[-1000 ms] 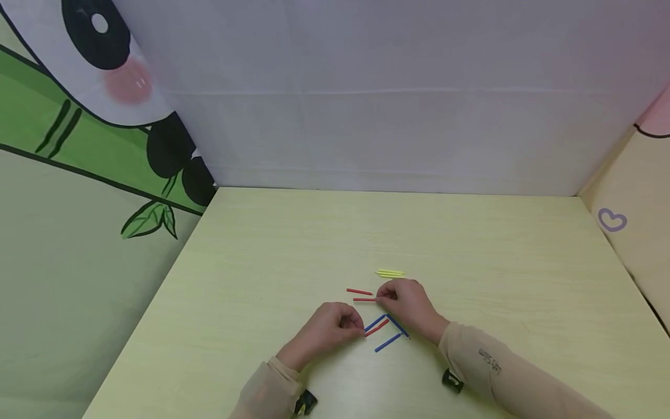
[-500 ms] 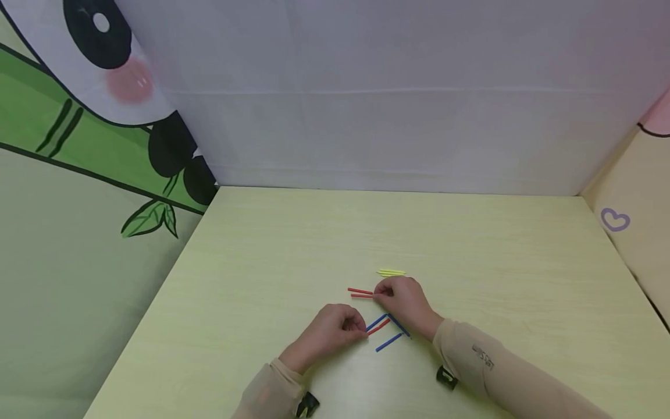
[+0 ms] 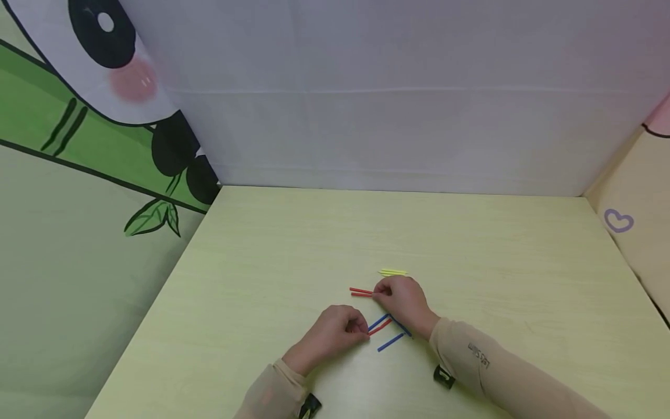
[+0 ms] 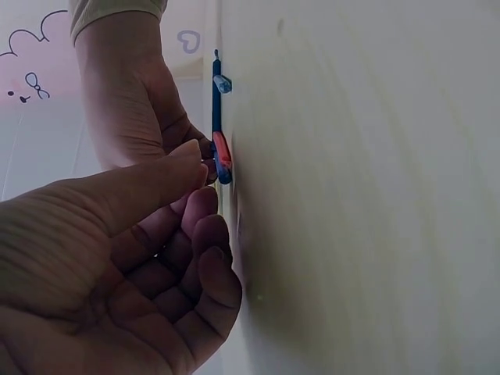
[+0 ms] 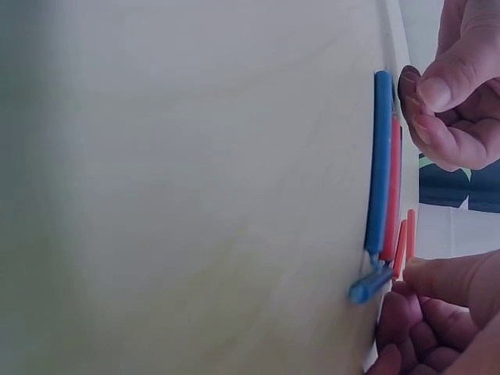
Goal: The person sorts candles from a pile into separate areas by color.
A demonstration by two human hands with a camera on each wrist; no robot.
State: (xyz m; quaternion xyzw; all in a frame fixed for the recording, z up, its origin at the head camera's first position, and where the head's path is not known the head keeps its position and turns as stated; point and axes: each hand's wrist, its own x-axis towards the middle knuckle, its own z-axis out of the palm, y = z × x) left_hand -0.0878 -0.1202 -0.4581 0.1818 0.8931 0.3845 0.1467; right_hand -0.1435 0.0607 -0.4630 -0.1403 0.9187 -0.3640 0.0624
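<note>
My left hand [image 3: 331, 333] has its thumb and forefinger close together at the near-left end of a red stick [image 3: 381, 327]. Whether it pinches that stick cannot be told. This stick lies beside a blue stick [image 3: 378, 322]; another blue stick [image 3: 402, 327] slants down from their far end, and a third blue stick [image 3: 390, 343] lies nearer. My right hand [image 3: 404, 299] pinches the right end of a red stick [image 3: 361, 295], close beside another red stick [image 3: 360, 290]. In the right wrist view, the right thumb [image 5: 445, 277] covers the ends of these red sticks.
Several yellow sticks [image 3: 392, 272] lie together just beyond the right hand. The pale wooden table [image 3: 272, 244] meets a white back panel [image 3: 387, 139]. Printed side panels stand at left and right.
My right hand has shifted the nearer red stick away from me, bringing it close to the other red one. The left hand stays at about the same place beside its red stick.
</note>
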